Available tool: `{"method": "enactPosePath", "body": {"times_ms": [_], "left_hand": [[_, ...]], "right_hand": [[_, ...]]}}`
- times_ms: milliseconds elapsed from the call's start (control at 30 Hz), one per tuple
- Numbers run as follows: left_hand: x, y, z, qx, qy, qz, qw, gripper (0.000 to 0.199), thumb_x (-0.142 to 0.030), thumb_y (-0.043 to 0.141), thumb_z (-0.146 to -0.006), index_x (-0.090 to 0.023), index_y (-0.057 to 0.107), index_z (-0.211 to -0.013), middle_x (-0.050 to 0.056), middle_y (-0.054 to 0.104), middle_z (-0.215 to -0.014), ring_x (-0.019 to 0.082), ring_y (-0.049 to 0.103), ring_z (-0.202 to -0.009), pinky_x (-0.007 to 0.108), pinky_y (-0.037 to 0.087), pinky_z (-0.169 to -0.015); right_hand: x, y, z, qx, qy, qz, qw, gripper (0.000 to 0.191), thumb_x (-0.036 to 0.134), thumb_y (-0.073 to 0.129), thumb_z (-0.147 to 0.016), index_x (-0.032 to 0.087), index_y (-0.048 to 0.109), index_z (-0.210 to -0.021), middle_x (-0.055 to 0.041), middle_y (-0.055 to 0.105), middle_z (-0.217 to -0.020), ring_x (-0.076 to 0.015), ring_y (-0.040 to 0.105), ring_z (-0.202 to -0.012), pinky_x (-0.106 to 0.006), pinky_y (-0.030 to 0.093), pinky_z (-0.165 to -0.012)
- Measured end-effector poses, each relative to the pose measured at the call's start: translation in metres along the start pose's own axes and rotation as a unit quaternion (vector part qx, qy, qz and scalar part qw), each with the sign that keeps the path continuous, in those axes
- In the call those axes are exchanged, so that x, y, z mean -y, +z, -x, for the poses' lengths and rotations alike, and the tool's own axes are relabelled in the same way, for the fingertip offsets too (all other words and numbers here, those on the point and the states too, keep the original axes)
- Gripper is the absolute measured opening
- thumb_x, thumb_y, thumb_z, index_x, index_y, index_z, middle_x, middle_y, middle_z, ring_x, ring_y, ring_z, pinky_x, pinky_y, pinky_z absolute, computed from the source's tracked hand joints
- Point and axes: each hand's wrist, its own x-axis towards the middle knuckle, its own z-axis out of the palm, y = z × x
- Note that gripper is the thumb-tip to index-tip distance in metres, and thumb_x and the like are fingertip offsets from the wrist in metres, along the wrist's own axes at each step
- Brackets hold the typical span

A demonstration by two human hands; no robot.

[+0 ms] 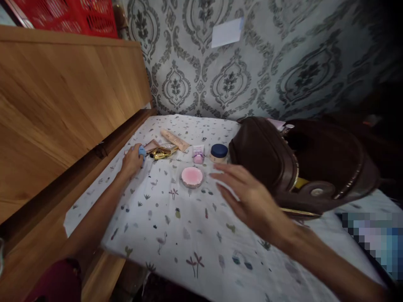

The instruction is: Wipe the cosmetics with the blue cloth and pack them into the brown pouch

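Note:
My left hand [132, 161] is closed on a small blue item [142, 152] at the left of the patterned cloth [189, 235]. Beside it lie gold and dark cosmetics [163, 152] and a peach tube [175, 139]. A small white and pink tube [198, 154] and a jar with a dark blue lid [219, 152] stand near the middle. In front of them sits a round pink compact [192, 177]. My right hand [244, 193] is open, fingers apart, just right of the compact, with nothing in it.
An unzipped brown bag [261, 155] takes up the right side. A wooden cabinet [72, 84] borders the left, with a red basket [94, 19] on top. Patterned wallpaper [229, 82] rises behind. A partly blurred screen [378, 243] lies at the lower right.

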Motion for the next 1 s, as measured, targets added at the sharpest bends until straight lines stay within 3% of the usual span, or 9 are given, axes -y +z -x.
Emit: {"method": "enactPosePath", "body": {"times_ms": [133, 300, 433, 567, 800, 900, 1000], "left_hand": [[-0.003, 0.008, 0.007, 0.007, 0.006, 0.007, 1.0, 0.046, -0.021, 0.052, -0.086, -0.023, 0.055, -0.131, 0.015, 0.059, -0.126, 0.036, 0.055, -0.119, 0.05, 0.042, -0.101], [0.012, 0.013, 0.007, -0.019, -0.003, 0.077, 0.997, 0.042, -0.019, 0.057, -0.082, -0.025, 0.058, -0.124, 0.012, 0.059, -0.12, 0.034, 0.055, -0.115, 0.047, 0.043, -0.101], [0.02, 0.015, 0.003, -0.048, -0.002, 0.172, 0.984, 0.038, -0.021, 0.058, -0.08, -0.021, 0.054, -0.118, 0.006, 0.062, -0.104, 0.025, 0.06, -0.099, 0.038, 0.048, -0.091], [0.001, 0.016, 0.012, -0.065, 0.035, 0.256, 0.964, 0.038, -0.027, 0.053, -0.087, -0.019, 0.045, -0.123, 0.004, 0.061, -0.1, 0.02, 0.062, -0.088, 0.03, 0.051, -0.077], [-0.047, 0.029, 0.047, -0.017, 0.164, 0.281, 0.945, 0.031, -0.023, 0.059, -0.084, -0.023, 0.057, -0.115, 0.005, 0.065, -0.113, 0.023, 0.062, -0.106, 0.033, 0.049, -0.092], [-0.054, 0.035, 0.052, 0.003, 0.184, 0.273, 0.944, 0.026, -0.021, 0.059, -0.085, -0.024, 0.059, -0.11, 0.004, 0.068, -0.108, 0.023, 0.064, -0.101, 0.033, 0.05, -0.091], [-0.048, 0.037, 0.045, -0.008, 0.161, 0.255, 0.953, 0.026, -0.021, 0.057, -0.086, -0.024, 0.058, -0.112, 0.002, 0.069, -0.106, 0.021, 0.065, -0.097, 0.032, 0.051, -0.089]], "right_hand": [[0.006, 0.057, 0.006, 0.051, 0.022, -0.067, 0.996, 0.031, 0.017, 0.047, -0.095, 0.022, 0.072, -0.113, -0.0126, 0.07, -0.122, -0.027, 0.066, -0.115, -0.05, 0.058, -0.099], [0.005, 0.094, 0.012, 0.006, 0.041, -0.1, 0.994, 0.031, 0.016, 0.047, -0.095, 0.027, 0.073, -0.109, -0.0106, 0.072, -0.115, -0.0271, 0.067, -0.112, -0.05, 0.059, -0.097], [0.005, 0.099, 0.016, -0.018, 0.03, -0.1, 0.994, 0.03, 0.017, 0.047, -0.097, 0.029, 0.071, -0.11, -0.01, 0.072, -0.114, -0.0264, 0.067, -0.11, -0.049, 0.059, -0.096], [0.003, 0.1, 0.018, -0.027, 0.027, -0.101, 0.994, 0.027, 0.016, 0.048, -0.098, 0.027, 0.068, -0.11, -0.0099, 0.072, -0.114, -0.0253, 0.067, -0.111, -0.047, 0.06, -0.096], [-0.005, 0.105, 0.02, -0.062, -0.031, -0.077, 0.995, 0.023, 0.013, 0.054, -0.096, 0.024, 0.067, -0.111, -0.0095, 0.072, -0.114, -0.0226, 0.068, -0.109, -0.041, 0.061, -0.091], [-0.006, 0.105, 0.02, -0.066, -0.042, -0.071, 0.994, 0.025, 0.011, 0.054, -0.095, 0.023, 0.067, -0.113, -0.009, 0.071, -0.114, -0.0211, 0.067, -0.109, -0.038, 0.06, -0.092], [-0.005, 0.104, 0.021, -0.072, -0.05, -0.07, 0.994, 0.025, 0.01, 0.053, -0.095, 0.022, 0.066, -0.113, -0.0086, 0.071, -0.113, -0.0206, 0.067, -0.108, -0.037, 0.06, -0.092]]}}
